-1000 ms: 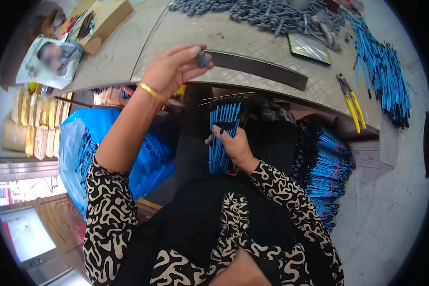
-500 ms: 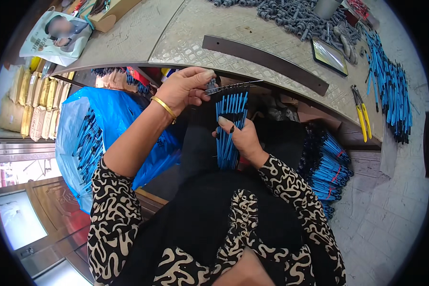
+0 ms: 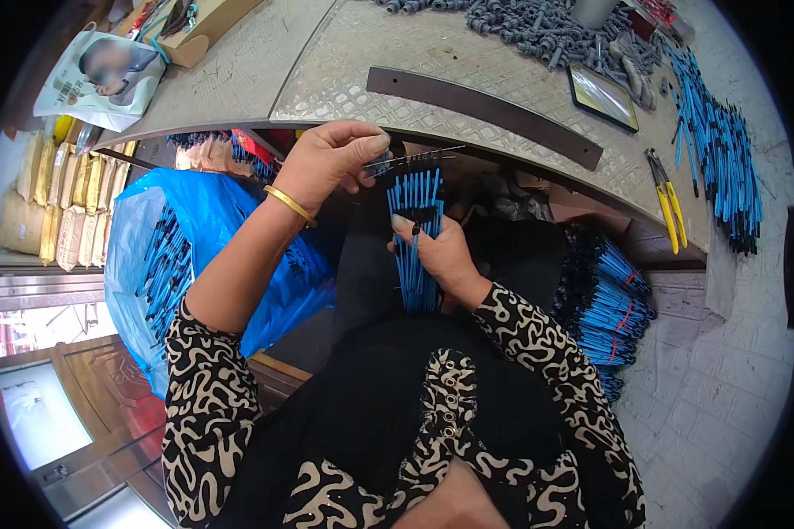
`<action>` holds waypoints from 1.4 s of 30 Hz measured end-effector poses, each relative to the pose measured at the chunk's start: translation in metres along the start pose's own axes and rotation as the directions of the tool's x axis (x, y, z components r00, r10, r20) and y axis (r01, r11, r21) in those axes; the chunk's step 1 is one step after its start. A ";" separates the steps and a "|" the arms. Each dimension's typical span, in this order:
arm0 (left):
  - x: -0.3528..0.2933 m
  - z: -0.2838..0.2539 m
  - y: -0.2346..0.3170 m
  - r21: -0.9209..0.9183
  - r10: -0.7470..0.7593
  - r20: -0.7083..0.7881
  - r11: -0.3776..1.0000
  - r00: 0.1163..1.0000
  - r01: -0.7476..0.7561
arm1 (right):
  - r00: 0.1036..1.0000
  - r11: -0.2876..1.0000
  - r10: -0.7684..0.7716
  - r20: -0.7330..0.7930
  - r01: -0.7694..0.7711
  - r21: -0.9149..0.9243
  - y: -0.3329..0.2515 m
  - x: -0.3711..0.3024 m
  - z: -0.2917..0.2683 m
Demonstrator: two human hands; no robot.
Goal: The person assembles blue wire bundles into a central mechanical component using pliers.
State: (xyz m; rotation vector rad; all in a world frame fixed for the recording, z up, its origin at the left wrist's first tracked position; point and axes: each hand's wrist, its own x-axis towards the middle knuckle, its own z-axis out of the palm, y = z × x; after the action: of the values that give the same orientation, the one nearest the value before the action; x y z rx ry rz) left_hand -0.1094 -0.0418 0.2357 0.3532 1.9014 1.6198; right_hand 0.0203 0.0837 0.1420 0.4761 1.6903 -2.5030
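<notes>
Blue rods [image 3: 413, 264] held; white bag [image 3: 101, 84] lettered

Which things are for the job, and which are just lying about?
Seem part of the job:
- blue sticks, in the right hand
- grey bit, at the left hand
- thin rods, above the sticks

Lying about, untouched:
- pliers
- dark strip
- white bag
</notes>
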 end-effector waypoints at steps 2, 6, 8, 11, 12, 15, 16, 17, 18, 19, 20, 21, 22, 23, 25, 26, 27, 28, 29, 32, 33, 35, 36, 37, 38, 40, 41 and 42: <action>0.000 -0.002 -0.003 -0.025 0.017 0.014 1.000 1.000 -0.017 | 1.000 1.000 -0.005 0.002 0.005 0.007 0.002 0.001 -0.001; -0.002 -0.002 -0.004 -0.063 0.054 0.040 0.997 0.998 -0.051 | 0.999 0.999 -0.043 0.024 0.042 0.024 0.008 0.003 -0.003; -0.003 -0.001 -0.002 -0.037 0.067 0.043 0.997 0.997 -0.065 | 0.997 0.997 -0.075 0.008 0.075 0.011 0.013 0.004 -0.004; -0.011 0.006 -0.001 0.002 0.100 0.049 0.995 0.994 -0.100 | 0.994 0.993 -0.109 -0.002 0.109 -0.043 0.020 0.007 -0.005; -0.012 0.007 -0.001 0.021 0.117 0.052 0.993 0.992 -0.118 | 0.992 0.988 -0.126 0.000 0.125 -0.091 0.022 0.008 -0.006; -0.011 0.006 -0.001 0.054 0.113 0.045 0.992 0.993 -0.115 | 0.991 0.982 -0.136 0.001 0.135 -0.132 0.024 0.009 -0.007; -0.011 0.006 0.000 0.070 0.111 0.038 0.991 0.993 -0.114 | 0.992 0.984 -0.130 0.002 0.129 -0.126 0.022 0.008 -0.006; -0.011 0.005 0.000 0.070 0.111 0.037 0.991 0.993 -0.113 | 0.992 0.985 -0.124 0.003 0.123 -0.120 0.021 0.007 -0.006; -0.010 0.003 -0.001 0.064 0.097 0.050 0.993 0.994 -0.100 | 0.992 0.985 -0.124 0.003 0.123 -0.119 0.020 0.006 -0.005; -0.009 0.001 -0.001 0.059 0.084 0.062 0.994 0.995 -0.088 | 0.991 0.985 -0.131 0.012 0.132 -0.107 0.017 0.005 -0.005; -0.008 0.001 -0.001 0.053 0.070 0.076 0.996 0.995 -0.074 | 0.990 0.986 -0.139 0.018 0.140 -0.096 0.015 0.003 -0.004; -0.008 0.001 -0.001 0.053 0.070 0.078 0.996 0.995 -0.074 | 0.989 0.985 -0.147 0.025 0.148 -0.084 0.012 0.002 -0.004; -0.008 0.002 -0.001 0.043 0.070 0.083 0.996 0.994 -0.074 | 0.989 0.985 -0.147 0.024 0.148 -0.083 0.010 0.001 -0.003; -0.008 0.002 0.000 0.034 0.070 0.087 0.997 0.994 -0.073 | 0.991 0.987 -0.132 0.031 0.134 -0.083 0.008 0.001 -0.003; -0.008 0.003 0.000 0.026 0.069 0.093 0.997 0.993 -0.071 | 0.994 0.991 -0.104 0.044 0.107 -0.082 0.005 0.000 -0.003; -0.008 0.003 0.000 0.026 0.073 0.100 0.997 0.992 -0.076 | 0.994 0.991 -0.103 0.042 0.106 -0.081 0.004 -0.001 -0.003; -0.008 0.004 0.000 0.026 0.078 0.106 0.996 0.991 -0.081 | 0.993 0.988 -0.115 0.040 0.118 -0.096 0.002 -0.001 -0.003; -0.008 0.004 0.000 0.025 0.082 0.112 0.996 0.990 -0.085 | 0.991 0.985 -0.127 0.038 0.130 -0.110 0.002 -0.002 -0.003; -0.008 0.004 0.001 0.026 0.081 0.113 0.996 0.990 -0.084 | 0.990 0.982 -0.138 0.037 0.142 -0.125 0.002 -0.002 -0.003; -0.010 0.004 0.003 0.062 0.097 0.119 0.993 0.988 -0.105 | 0.986 0.979 -0.158 0.046 0.163 -0.123 0.006 0.000 -0.004; -0.010 0.003 0.004 0.062 0.095 0.120 0.993 0.988 -0.103 | 0.984 0.977 -0.169 0.051 0.174 -0.122 0.006 0.000 -0.005; -0.010 -0.001 0.005 0.035 0.079 0.191 0.996 0.978 -0.088 | 0.988 0.981 -0.135 0.073 0.144 -0.132 0.005 0.001 -0.007; -0.010 -0.004 0.005 0.022 0.072 0.227 0.997 0.971 -0.079 | 0.990 0.983 -0.103 0.096 0.116 -0.144 0.003 0.001 -0.010; -0.010 -0.005 0.004 0.021 0.070 0.228 0.997 0.971 -0.077 | 0.991 0.984 -0.070 0.118 0.088 -0.156 0.002 0.002 -0.012; -0.010 -0.006 0.004 -0.006 0.075 0.248 0.997 0.966 -0.076 | 0.991 0.984 -0.068 0.117 0.086 -0.155 0.001 0.003 -0.014; -0.011 -0.009 0.003 -0.061 0.087 0.288 0.996 0.954 -0.073 | 0.973 0.988 -0.065 0.221 0.094 -0.120 0.000 0.007 -0.017; -0.011 -0.009 0.002 -0.061 0.086 0.289 0.996 0.954 -0.071 | 0.960 0.990 -0.065 0.273 0.097 -0.102 -0.001 0.009 -0.019; -0.011 -0.010 0.001 -0.064 0.092 0.305 0.995 0.948 -0.076 | 0.960 0.990 -0.064 0.272 0.095 -0.102 -0.002 0.010 -0.020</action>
State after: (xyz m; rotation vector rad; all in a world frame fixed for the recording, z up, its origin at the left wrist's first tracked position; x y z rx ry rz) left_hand -0.1070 -0.0562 0.2399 0.6344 1.6259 1.5609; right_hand 0.0148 0.1035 0.1341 0.0548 1.7619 -2.3744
